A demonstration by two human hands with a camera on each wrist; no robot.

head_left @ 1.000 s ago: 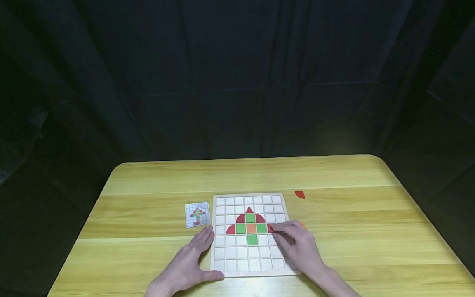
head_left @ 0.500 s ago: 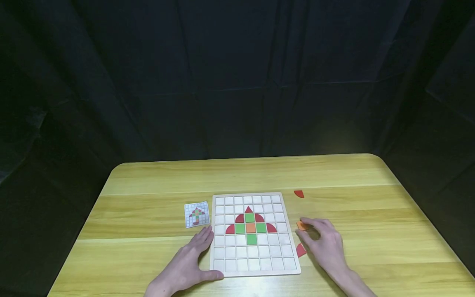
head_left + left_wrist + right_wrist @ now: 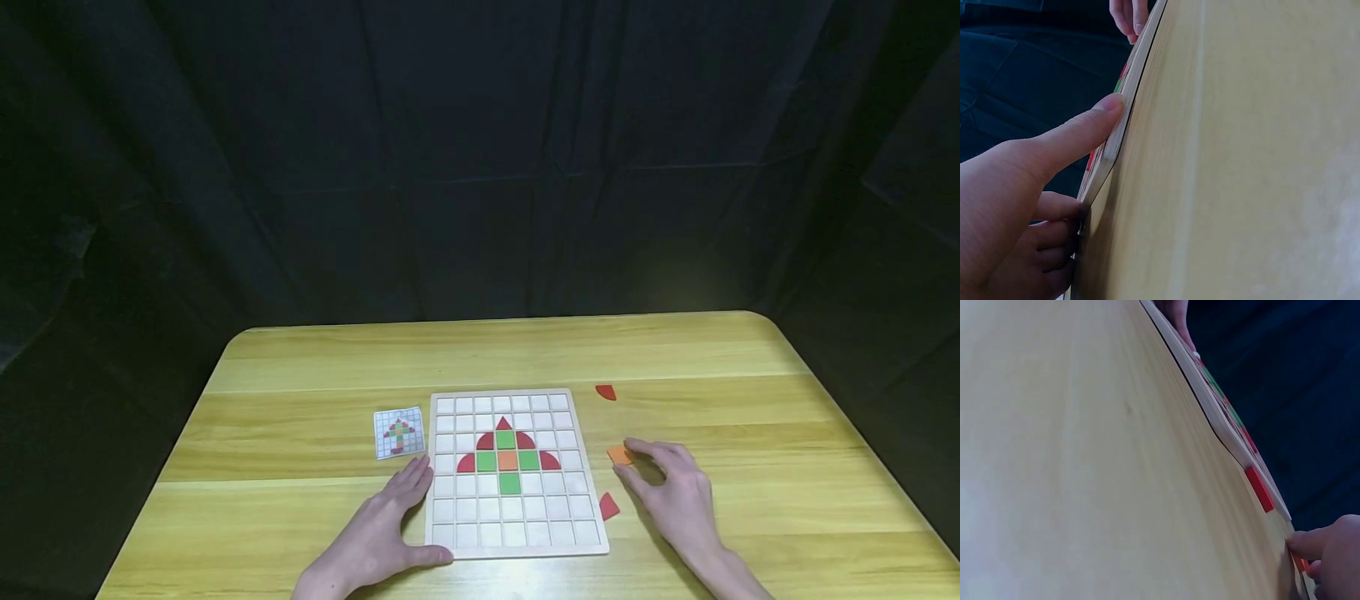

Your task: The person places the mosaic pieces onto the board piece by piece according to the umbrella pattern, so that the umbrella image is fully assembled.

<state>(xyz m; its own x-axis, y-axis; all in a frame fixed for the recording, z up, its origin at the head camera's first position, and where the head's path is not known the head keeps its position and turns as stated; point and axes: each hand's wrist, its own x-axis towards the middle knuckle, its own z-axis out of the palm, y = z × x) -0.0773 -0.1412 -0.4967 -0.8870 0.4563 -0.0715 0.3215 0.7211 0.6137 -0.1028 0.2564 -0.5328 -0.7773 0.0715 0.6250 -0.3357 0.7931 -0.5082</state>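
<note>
My right hand [image 3: 678, 492] pinches an orange square tile [image 3: 619, 455] between thumb and index finger, right of the white grid board [image 3: 517, 537]. In the right wrist view, an orange-red edge of the tile [image 3: 1300, 561] shows beside the thumb. The left hand [image 3: 378, 525] rests at the board's lower left corner. Its fingers lie along the left side, and the thumb [image 3: 1109, 103] touches the front edge. On the board, green squares [image 3: 509, 483], an orange square [image 3: 507, 460], red quarter-rounds [image 3: 550, 461] and a red triangle [image 3: 503, 424] form an arrow-like figure.
A small printed card [image 3: 399, 433] with a similar figure lies left of the board. One red quarter-round piece [image 3: 608, 506] lies against the board's right edge, another red quarter-round [image 3: 606, 392] farther back. The wooden table [image 3: 337, 358] ends at a dark curtain [image 3: 480, 208].
My right hand has left the red quarter-round on the board, moved right to the orange square tile, and shifted it slightly farther right. The left hand stays at the corner.
</note>
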